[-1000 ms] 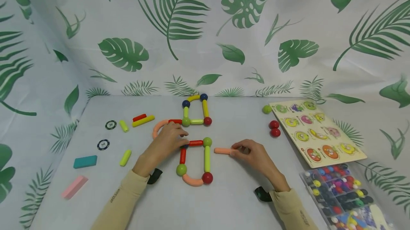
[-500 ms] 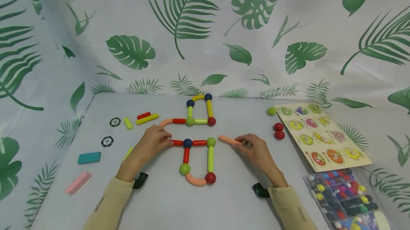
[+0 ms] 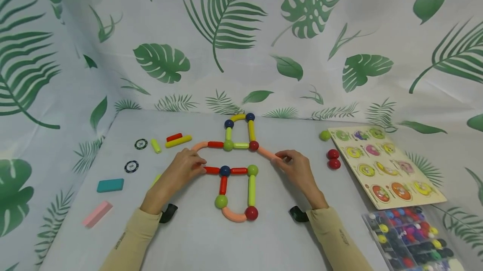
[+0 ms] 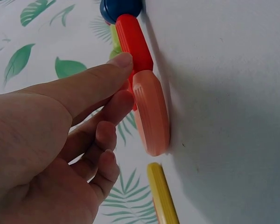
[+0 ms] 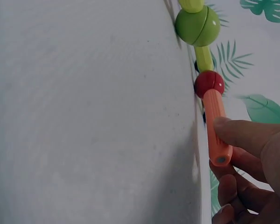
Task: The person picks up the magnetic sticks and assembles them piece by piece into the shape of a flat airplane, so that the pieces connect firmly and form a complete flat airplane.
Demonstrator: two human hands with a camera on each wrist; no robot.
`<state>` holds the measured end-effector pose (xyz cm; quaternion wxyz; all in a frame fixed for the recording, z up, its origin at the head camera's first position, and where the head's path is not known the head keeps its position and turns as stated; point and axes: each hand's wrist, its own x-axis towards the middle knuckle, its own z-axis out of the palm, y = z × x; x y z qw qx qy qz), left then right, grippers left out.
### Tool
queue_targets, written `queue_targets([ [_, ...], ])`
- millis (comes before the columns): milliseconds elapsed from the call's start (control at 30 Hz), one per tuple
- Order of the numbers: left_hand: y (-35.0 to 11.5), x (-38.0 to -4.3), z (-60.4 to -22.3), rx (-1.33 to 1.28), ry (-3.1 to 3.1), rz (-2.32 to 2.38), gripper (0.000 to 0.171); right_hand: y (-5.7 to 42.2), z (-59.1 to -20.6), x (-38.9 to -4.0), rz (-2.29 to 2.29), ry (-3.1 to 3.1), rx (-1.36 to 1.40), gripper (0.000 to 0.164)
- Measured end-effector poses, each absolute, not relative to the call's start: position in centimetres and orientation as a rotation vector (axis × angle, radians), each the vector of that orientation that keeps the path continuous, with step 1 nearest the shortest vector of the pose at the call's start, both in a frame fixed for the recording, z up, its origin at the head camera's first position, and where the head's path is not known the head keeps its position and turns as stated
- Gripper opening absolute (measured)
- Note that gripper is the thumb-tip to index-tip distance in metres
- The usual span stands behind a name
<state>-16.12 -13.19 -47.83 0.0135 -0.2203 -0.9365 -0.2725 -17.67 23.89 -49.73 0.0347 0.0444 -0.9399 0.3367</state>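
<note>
Leaf-print sheet (image 3: 241,57) behind white table (image 3: 264,246). Puzzle board (image 3: 385,168) at right. Right hand (image 3: 297,169): closed in a pinch at near end of orange rod (image 3: 266,152). Left hand (image 3: 184,168): fingertips at red rod (image 4: 137,44) and orange arc (image 4: 152,114), hold indeterminate. Orange rod: long axis diagonal, pointing away and leftward, far end against red ball (image 3: 254,145). Green ball (image 3: 252,170) nearer the person.

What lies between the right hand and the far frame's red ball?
Right wrist view: an orange stick, held in the right hand and touching the red ball.
</note>
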Motion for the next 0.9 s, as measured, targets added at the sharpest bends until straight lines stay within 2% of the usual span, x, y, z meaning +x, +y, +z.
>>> queue_targets([
  [233,-13.3,-16.2,-47.7,-0.678,-2.923,-0.824,0.024,23.7,-49.8,-17.8,1.041,-2.89,0.096,0.027],
  [600,-18.0,-17.9,-48.1,-0.264,-2.794,-0.807,0.025,24.0,-49.7,-17.8,1.057,-2.905,0.076,0.028],
  [900,-19.8,-19.4,-49.0,-0.161,-2.821,-0.718,0.028,25.1,-49.7,-16.8,1.05,-2.91,0.031,0.027],
])
